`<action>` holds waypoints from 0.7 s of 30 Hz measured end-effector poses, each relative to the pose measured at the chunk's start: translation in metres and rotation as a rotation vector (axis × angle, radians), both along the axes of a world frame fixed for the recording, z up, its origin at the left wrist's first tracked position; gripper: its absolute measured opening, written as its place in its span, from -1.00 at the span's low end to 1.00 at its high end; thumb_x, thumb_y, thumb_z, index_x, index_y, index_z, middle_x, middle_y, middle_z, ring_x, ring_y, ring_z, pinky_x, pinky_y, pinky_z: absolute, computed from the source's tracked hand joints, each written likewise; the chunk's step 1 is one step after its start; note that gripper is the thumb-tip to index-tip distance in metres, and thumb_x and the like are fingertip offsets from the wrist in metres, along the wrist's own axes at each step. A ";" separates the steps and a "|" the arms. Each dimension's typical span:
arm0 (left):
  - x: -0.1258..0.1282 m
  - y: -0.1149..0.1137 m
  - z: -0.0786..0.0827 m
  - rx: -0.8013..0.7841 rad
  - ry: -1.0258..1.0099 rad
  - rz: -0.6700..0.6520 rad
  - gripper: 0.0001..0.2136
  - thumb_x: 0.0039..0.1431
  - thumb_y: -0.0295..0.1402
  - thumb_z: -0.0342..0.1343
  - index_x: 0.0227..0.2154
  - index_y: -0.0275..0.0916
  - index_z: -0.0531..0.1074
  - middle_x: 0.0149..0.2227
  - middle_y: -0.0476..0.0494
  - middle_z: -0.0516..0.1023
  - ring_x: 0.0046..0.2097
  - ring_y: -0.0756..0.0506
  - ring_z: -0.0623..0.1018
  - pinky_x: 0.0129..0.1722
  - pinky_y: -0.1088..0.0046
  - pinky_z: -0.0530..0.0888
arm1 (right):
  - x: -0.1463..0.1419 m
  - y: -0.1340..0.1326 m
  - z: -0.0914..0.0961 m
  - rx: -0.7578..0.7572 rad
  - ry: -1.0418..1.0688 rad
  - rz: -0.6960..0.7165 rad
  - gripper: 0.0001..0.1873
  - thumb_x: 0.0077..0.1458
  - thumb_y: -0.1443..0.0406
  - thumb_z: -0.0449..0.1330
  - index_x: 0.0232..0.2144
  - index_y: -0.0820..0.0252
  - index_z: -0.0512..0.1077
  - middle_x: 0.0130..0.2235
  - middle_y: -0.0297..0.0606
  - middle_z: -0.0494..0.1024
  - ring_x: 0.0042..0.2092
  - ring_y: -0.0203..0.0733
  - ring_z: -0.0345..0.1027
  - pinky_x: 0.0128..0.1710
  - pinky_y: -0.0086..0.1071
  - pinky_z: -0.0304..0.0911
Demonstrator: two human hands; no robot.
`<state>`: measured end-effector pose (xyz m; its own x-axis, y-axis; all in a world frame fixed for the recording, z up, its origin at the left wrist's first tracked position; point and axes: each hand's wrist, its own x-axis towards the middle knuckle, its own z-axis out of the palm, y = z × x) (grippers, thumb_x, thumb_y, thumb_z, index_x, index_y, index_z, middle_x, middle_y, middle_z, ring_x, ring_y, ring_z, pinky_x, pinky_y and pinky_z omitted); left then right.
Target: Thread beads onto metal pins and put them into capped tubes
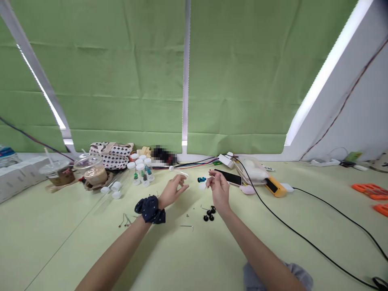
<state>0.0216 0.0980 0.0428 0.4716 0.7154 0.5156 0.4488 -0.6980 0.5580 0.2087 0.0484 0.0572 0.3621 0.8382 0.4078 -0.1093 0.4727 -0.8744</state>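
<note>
My right hand [220,190] is closed in a pinch, with a small blue part [201,179] sticking out to the left of its fingertips. A white cap-like piece [202,186] shows just below that part. My left hand [173,190] holds nothing; its thumb and fingers are apart, close to a clear tube with a white cap [171,168] that lies behind it. On the table between my forearms are several black round knobs [209,214], a hex key [187,226] and a few tiny metal bits [188,215].
Several capped tubes [141,171] stand at the left, near loose white caps [116,190] and drink cups [95,173]. A phone [230,178], a yellow device [275,187] and a black cable [285,222] lie on the right. Orange pieces [370,191] sit far right.
</note>
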 end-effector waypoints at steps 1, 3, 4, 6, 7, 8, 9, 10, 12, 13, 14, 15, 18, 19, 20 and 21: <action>-0.002 -0.016 0.001 -0.037 -0.016 -0.011 -0.77 0.14 -0.25 -0.02 -0.16 -0.18 0.28 -0.26 -0.10 0.39 -0.26 -0.07 0.44 -0.23 0.40 0.35 | 0.000 -0.002 0.003 0.013 0.034 0.028 -0.59 0.12 -0.03 -0.11 -0.29 0.16 0.26 -0.23 -0.17 0.33 -0.51 -0.37 0.17 -0.49 -0.39 0.15; -0.004 -0.045 0.002 -0.087 -0.046 -0.004 -0.78 0.15 -0.23 -0.04 -0.17 -0.18 0.26 -0.23 -0.11 0.37 -0.28 -0.06 0.44 -0.27 0.42 0.36 | -0.004 -0.008 0.008 0.024 0.087 0.118 -0.62 0.12 -0.02 -0.08 -0.31 0.15 0.27 -0.21 -0.18 0.32 -0.52 -0.39 0.15 -0.50 -0.39 0.13; -0.004 -0.057 0.002 -0.100 -0.070 0.006 -0.79 0.15 -0.24 -0.03 -0.18 -0.18 0.27 -0.22 -0.11 0.37 -0.28 -0.05 0.43 -0.27 0.42 0.36 | -0.007 -0.011 0.009 0.018 0.098 0.171 -0.63 0.12 -0.02 -0.07 -0.33 0.15 0.28 -0.21 -0.18 0.33 -0.53 -0.40 0.14 -0.51 -0.39 0.12; -0.005 -0.075 0.000 -0.119 -0.129 0.038 -0.80 0.15 -0.25 -0.03 -0.19 -0.19 0.27 -0.21 -0.11 0.37 -0.31 -0.04 0.42 -0.28 0.42 0.36 | -0.015 -0.016 0.008 -0.021 0.089 0.272 -0.62 0.10 -0.02 -0.04 -0.35 0.15 0.30 -0.27 -0.20 0.34 -0.55 -0.40 0.11 -0.53 -0.39 0.10; -0.005 -0.081 -0.001 -0.124 -0.157 0.059 -0.80 0.15 -0.25 -0.03 -0.19 -0.19 0.27 -0.22 -0.11 0.36 -0.32 -0.03 0.41 -0.29 0.43 0.36 | -0.019 -0.018 0.007 -0.048 0.073 0.317 -0.61 0.10 -0.03 -0.04 -0.36 0.15 0.30 -0.32 -0.21 0.35 -0.56 -0.39 0.10 -0.54 -0.39 0.08; -0.006 -0.085 -0.003 -0.125 -0.178 0.083 -0.80 0.15 -0.25 -0.03 -0.19 -0.18 0.27 -0.23 -0.10 0.36 -0.33 -0.03 0.41 -0.30 0.43 0.36 | -0.022 -0.020 0.005 -0.074 0.055 0.357 -0.60 0.09 -0.04 -0.04 -0.38 0.16 0.31 -0.37 -0.23 0.35 -0.57 -0.39 0.09 -0.55 -0.39 0.06; -0.007 -0.088 -0.005 -0.121 -0.189 0.105 -0.80 0.15 -0.25 -0.03 -0.18 -0.18 0.27 -0.24 -0.10 0.36 -0.34 -0.02 0.40 -0.30 0.43 0.36 | -0.025 -0.021 0.002 -0.098 0.037 0.393 -0.59 0.09 -0.05 -0.04 -0.39 0.16 0.31 -0.42 -0.25 0.34 -0.58 -0.39 0.08 -0.56 -0.40 0.05; -0.008 -0.090 -0.006 -0.115 -0.188 0.125 -0.80 0.16 -0.25 -0.04 -0.18 -0.18 0.26 -0.25 -0.09 0.35 -0.35 -0.02 0.39 -0.30 0.43 0.36 | -0.028 -0.021 0.000 -0.116 0.024 0.424 -0.58 0.08 -0.06 -0.03 -0.40 0.16 0.31 -0.46 -0.27 0.33 -0.59 -0.39 0.06 -0.57 -0.41 0.03; -0.010 -0.093 -0.009 -0.101 -0.167 0.152 -0.79 0.16 -0.25 -0.04 -0.17 -0.18 0.26 -0.26 -0.08 0.33 -0.35 -0.02 0.38 -0.30 0.42 0.35 | -0.032 -0.022 -0.005 -0.140 0.002 0.472 -0.57 0.05 -0.07 -0.01 -0.43 0.17 0.30 -0.44 -0.27 0.34 -0.60 -0.41 0.03 -0.59 -0.43 0.00; -0.010 -0.094 -0.010 -0.098 -0.154 0.162 -0.79 0.16 -0.24 -0.04 -0.16 -0.17 0.25 -0.26 -0.08 0.33 -0.36 -0.02 0.38 -0.30 0.42 0.35 | -0.033 -0.022 -0.007 -0.149 -0.009 0.486 -0.57 0.04 -0.07 0.00 -0.45 0.18 0.30 -0.41 -0.26 0.35 -0.60 -0.42 0.02 -0.59 -0.43 -0.02; -0.011 -0.095 -0.011 -0.097 -0.144 0.171 -0.79 0.16 -0.24 -0.05 -0.16 -0.17 0.25 -0.27 -0.08 0.32 -0.36 -0.02 0.38 -0.31 0.43 0.35 | -0.035 -0.023 -0.009 -0.158 -0.019 0.495 -0.56 0.03 -0.07 0.01 -0.46 0.19 0.30 -0.36 -0.24 0.36 -0.60 -0.44 0.00 -0.60 -0.44 -0.03; -0.011 -0.096 -0.012 -0.097 -0.135 0.178 -0.78 0.16 -0.24 -0.05 -0.16 -0.17 0.25 -0.28 -0.07 0.32 -0.36 -0.02 0.38 -0.31 0.43 0.35 | -0.036 -0.023 -0.011 -0.167 -0.026 0.502 -0.57 0.02 -0.07 0.02 -0.47 0.19 0.30 -0.32 -0.23 0.36 -0.60 -0.45 -0.01 -0.61 -0.45 -0.04; -0.011 -0.098 -0.015 -0.091 -0.125 0.193 -0.78 0.17 -0.24 -0.05 -0.16 -0.18 0.26 -0.29 -0.08 0.31 -0.35 -0.03 0.38 -0.31 0.43 0.35 | -0.039 -0.025 -0.014 -0.190 -0.011 0.520 -0.58 0.00 -0.05 0.06 -0.50 0.20 0.30 -0.25 -0.23 0.34 -0.61 -0.48 -0.03 -0.63 -0.46 -0.07; -0.010 -0.098 -0.015 -0.087 -0.126 0.194 -0.78 0.17 -0.24 -0.05 -0.16 -0.18 0.26 -0.29 -0.08 0.31 -0.34 -0.03 0.38 -0.30 0.42 0.35 | -0.041 -0.025 -0.016 -0.196 -0.001 0.531 -0.58 0.00 -0.05 0.07 -0.50 0.21 0.30 -0.25 -0.24 0.34 -0.61 -0.49 -0.03 -0.63 -0.47 -0.07; -0.010 -0.099 -0.016 -0.082 -0.131 0.196 -0.78 0.17 -0.24 -0.06 -0.15 -0.18 0.26 -0.28 -0.09 0.32 -0.33 -0.04 0.38 -0.29 0.42 0.35 | -0.042 -0.025 -0.017 -0.199 0.010 0.542 -0.58 -0.01 -0.04 0.07 -0.51 0.21 0.30 -0.25 -0.24 0.34 -0.61 -0.49 -0.02 -0.63 -0.47 -0.06; -0.010 -0.099 -0.017 -0.078 -0.138 0.201 -0.78 0.17 -0.24 -0.06 -0.15 -0.18 0.26 -0.27 -0.10 0.32 -0.32 -0.05 0.39 -0.29 0.42 0.35 | -0.043 -0.025 -0.018 -0.201 0.018 0.553 -0.58 -0.01 -0.04 0.07 -0.51 0.21 0.30 -0.25 -0.24 0.34 -0.60 -0.49 -0.01 -0.63 -0.47 -0.05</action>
